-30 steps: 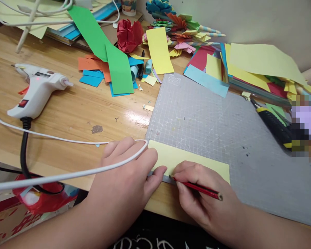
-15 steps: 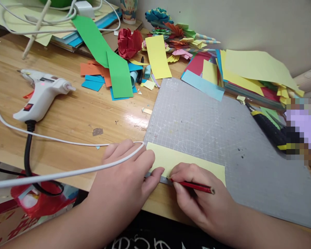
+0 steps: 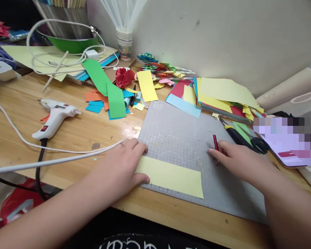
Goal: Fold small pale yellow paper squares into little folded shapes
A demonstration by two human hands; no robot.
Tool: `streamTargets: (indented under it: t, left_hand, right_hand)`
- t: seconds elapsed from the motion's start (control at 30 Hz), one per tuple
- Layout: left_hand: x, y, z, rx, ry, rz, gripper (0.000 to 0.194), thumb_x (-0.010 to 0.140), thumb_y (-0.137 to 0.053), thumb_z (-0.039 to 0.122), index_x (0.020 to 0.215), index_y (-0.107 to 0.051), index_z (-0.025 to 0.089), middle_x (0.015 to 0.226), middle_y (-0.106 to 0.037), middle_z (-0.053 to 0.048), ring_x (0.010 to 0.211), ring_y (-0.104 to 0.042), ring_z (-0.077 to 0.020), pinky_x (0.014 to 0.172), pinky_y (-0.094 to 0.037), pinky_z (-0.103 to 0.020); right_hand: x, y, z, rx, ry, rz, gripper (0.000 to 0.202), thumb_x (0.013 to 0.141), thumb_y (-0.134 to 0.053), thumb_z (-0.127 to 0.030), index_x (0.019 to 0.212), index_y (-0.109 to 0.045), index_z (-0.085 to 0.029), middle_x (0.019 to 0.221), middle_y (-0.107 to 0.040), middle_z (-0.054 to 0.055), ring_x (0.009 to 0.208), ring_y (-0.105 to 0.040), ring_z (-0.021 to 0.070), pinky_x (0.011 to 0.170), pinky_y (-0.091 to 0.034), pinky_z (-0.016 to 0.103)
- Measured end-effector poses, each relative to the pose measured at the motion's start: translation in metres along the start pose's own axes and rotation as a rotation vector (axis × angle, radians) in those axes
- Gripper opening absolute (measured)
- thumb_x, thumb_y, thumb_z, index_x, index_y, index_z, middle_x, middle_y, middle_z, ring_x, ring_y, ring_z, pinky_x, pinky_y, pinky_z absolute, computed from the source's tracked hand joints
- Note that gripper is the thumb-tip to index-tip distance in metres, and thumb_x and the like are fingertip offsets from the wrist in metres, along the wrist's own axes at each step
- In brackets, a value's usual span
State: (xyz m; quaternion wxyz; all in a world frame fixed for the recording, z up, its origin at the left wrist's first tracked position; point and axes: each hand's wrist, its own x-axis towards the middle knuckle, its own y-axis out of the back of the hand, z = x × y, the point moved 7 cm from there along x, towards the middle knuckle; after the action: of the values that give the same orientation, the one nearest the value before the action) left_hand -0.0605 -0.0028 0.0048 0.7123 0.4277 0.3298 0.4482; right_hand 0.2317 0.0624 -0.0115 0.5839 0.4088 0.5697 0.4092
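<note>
Half-open left hand (image 3: 126, 160) presses the yellow paper strip (image 3: 174, 177), likely bendy; hold its edges. At its two o'clock, right hand (image 3: 234, 159) pinches a red pencil (image 3: 215, 142).

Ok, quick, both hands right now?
Left hand: open, resting at the left end of the pale yellow strip.
Right hand: closed, holding the red pencil over the grey mat.

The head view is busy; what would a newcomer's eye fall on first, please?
Probably the green strips beyond the far left corner of the gray mat, with the crumpled red paper beside them. Then comes the white glue gun at left, and the pale yellow strip along the mat's near edge.
</note>
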Motion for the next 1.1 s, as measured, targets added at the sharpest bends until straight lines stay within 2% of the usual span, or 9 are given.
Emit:
streamTargets:
  t: [0.17,0.3,0.43,0.5,0.57,0.67,0.8,0.9,1.1]
  left_hand:
    - [0.012,0.006,0.007,0.004,0.015,-0.086,0.019,0.062,-0.075,0.017,0.067,-0.057,0.019,0.083,-0.061,-0.002,0.079,-0.06,-0.0213,0.063,-0.045,-0.028]
    - [0.018,0.017,0.013,-0.055,0.03,-0.045,0.011,0.07,-0.063,0.013,0.073,-0.058,0.022,0.069,-0.061,0.003,0.062,-0.058,-0.016,0.052,-0.038,-0.024]
    - [0.026,0.058,0.044,0.009,-0.14,0.382,0.013,0.082,-0.056,0.015,0.092,-0.056,0.023,0.084,-0.065,0.001,0.074,-0.06,-0.017,0.061,-0.041,-0.027]
    - [0.026,0.066,0.076,0.308,-0.31,0.604,0.014,0.088,-0.047,0.013,0.081,-0.056,0.021,0.084,-0.066,-0.003,0.079,-0.059,-0.0207,0.067,-0.039,-0.033]
    - [0.033,0.05,0.103,0.539,-0.424,0.643,0.019,0.09,-0.044,0.013,0.079,-0.058,0.02,0.084,-0.066,-0.004,0.076,-0.057,-0.0221,0.064,-0.037,-0.035]
    - [0.048,0.016,0.122,0.577,-0.473,0.549,0.016,0.085,-0.05,0.008,0.074,-0.058,0.017,0.073,-0.063,-0.004,0.068,-0.057,-0.0215,0.058,-0.035,-0.034]
    - [0.041,-0.002,0.129,0.539,-0.549,0.566,0.019,0.087,-0.05,0.009,0.074,-0.06,0.018,0.067,-0.061,-0.001,0.063,-0.055,-0.0188,0.057,-0.034,-0.033]
    - [0.012,0.007,0.135,0.367,-0.834,0.717,0.018,0.093,-0.047,0.015,0.089,-0.065,0.018,0.087,-0.069,-0.002,0.085,-0.059,-0.0199,0.071,-0.039,-0.035]
    - [0.015,-0.007,0.127,0.331,-0.844,0.445,0.021,0.094,-0.045,0.013,0.096,-0.066,0.015,0.093,-0.07,-0.002,0.087,-0.058,-0.0187,0.074,-0.039,-0.033]
  right_hand:
    - [0.01,-0.009,0.023,0.002,-0.03,-0.015,0.037,0.089,-0.041,-0.05,0.066,-0.049,-0.022,0.071,-0.064,0.007,0.065,-0.061,0.0249,0.052,-0.036,0.031]
    - [0.007,-0.005,0.027,0.017,-0.069,0.048,0.038,0.088,-0.04,-0.053,0.068,-0.049,-0.022,0.071,-0.064,0.009,0.066,-0.061,0.0274,0.052,-0.036,0.032]
    - [-0.008,0.01,0.031,0.061,-0.145,0.198,0.04,0.091,-0.032,-0.058,0.088,-0.05,-0.022,0.071,-0.063,0.009,0.063,-0.059,0.0281,0.051,-0.036,0.033]
    - [-0.026,0.029,0.018,0.258,-0.012,0.473,0.031,0.089,-0.045,-0.052,0.098,-0.048,-0.022,0.078,-0.061,0.007,0.064,-0.058,0.0241,0.056,-0.041,0.034]
    - [-0.051,0.042,-0.01,0.443,0.324,0.706,0.021,0.088,-0.052,-0.036,0.102,-0.046,-0.022,0.089,-0.057,0.007,0.067,-0.054,0.0202,0.063,-0.046,0.035]
    - [-0.076,0.03,-0.054,0.448,0.704,0.617,0.034,0.08,-0.053,-0.013,0.112,-0.042,-0.021,0.112,-0.052,0.012,0.089,-0.055,0.0244,0.079,-0.048,0.042]
    - [-0.076,0.007,-0.068,0.592,0.715,0.446,0.045,0.08,-0.052,-0.01,0.121,-0.038,-0.02,0.117,-0.051,0.014,0.105,-0.053,0.0275,0.082,-0.05,0.045]
    - [-0.068,0.007,-0.057,0.862,0.697,0.465,0.043,0.083,-0.051,-0.01,0.122,-0.039,-0.024,0.124,-0.048,0.013,0.111,-0.054,0.0259,0.08,-0.054,0.041]
    - [-0.056,0.024,-0.039,0.627,0.7,0.693,0.042,0.088,-0.042,0.0,0.119,-0.051,-0.028,0.143,-0.04,0.007,0.136,-0.035,0.0277,0.111,-0.021,0.059]
